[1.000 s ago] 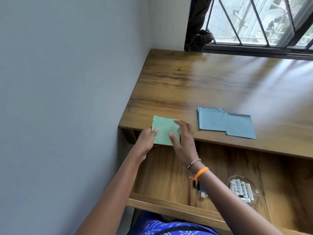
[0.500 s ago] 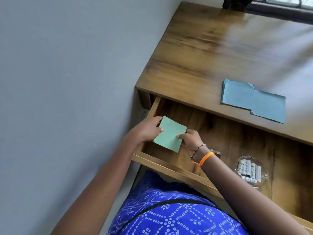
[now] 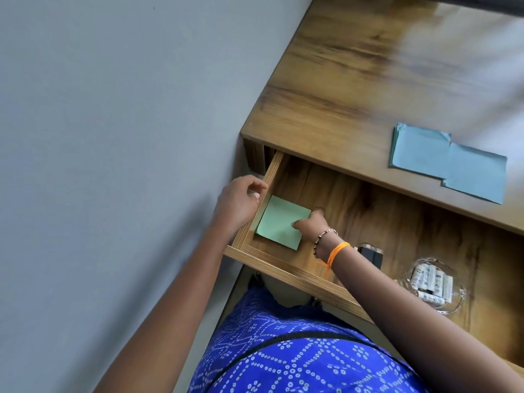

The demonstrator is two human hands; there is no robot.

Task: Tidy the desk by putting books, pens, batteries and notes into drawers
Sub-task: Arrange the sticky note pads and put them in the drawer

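A pad of green notes (image 3: 279,221) lies flat in the near-left corner of the open wooden drawer (image 3: 283,268). My right hand (image 3: 312,225) reaches into the drawer and pinches the pad's right edge, thumb on top. My left hand (image 3: 236,202) is just outside the drawer, fingers curled against its left wall, off the pad. Two overlapping stacks of blue notes (image 3: 448,161) lie on the desk top (image 3: 354,80) near its front edge. A glass bowl of batteries (image 3: 433,285) sits in the drawer to the right.
A small dark object (image 3: 371,255) stands in the drawer behind my right wrist. A grey wall (image 3: 113,137) runs close along the desk's left side. My body in blue patterned cloth is right below the drawer front.
The green notes went from the desk's front edge down into the drawer and now lie flat in its corner. My left hand has let go and moved outside the drawer wall.
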